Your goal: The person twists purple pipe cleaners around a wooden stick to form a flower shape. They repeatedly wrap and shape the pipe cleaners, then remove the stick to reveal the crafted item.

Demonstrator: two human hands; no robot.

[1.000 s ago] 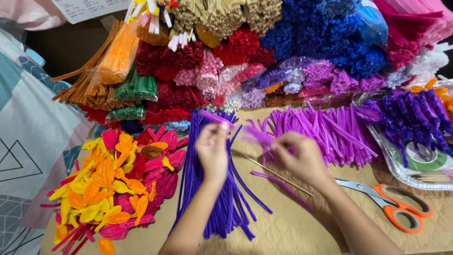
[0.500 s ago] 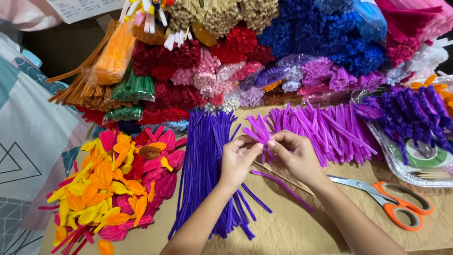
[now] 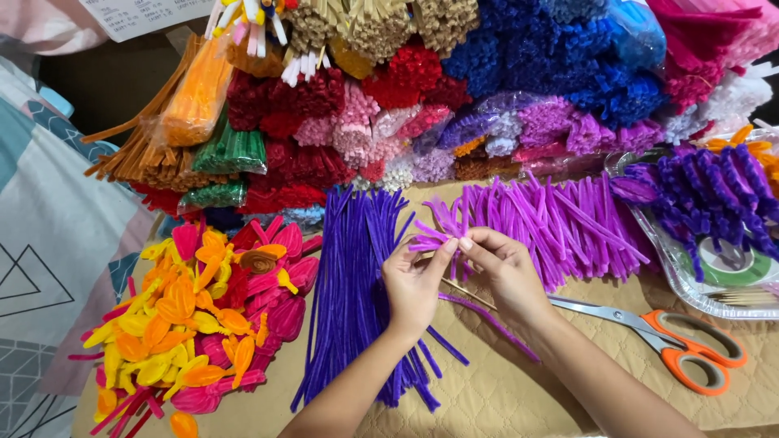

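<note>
Pinching one light purple pipe cleaner at table centre, left hand and right hand meet fingertip to fingertip, both closed on it. Dark purple stems lie at nine o'clock, scissors at four, pink stems at one, packed bundles at twelve

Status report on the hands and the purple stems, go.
Left hand and right hand pinch one light purple pipe cleaner. Dark purple bundle beneath. Scissors lie right, apart.
</note>
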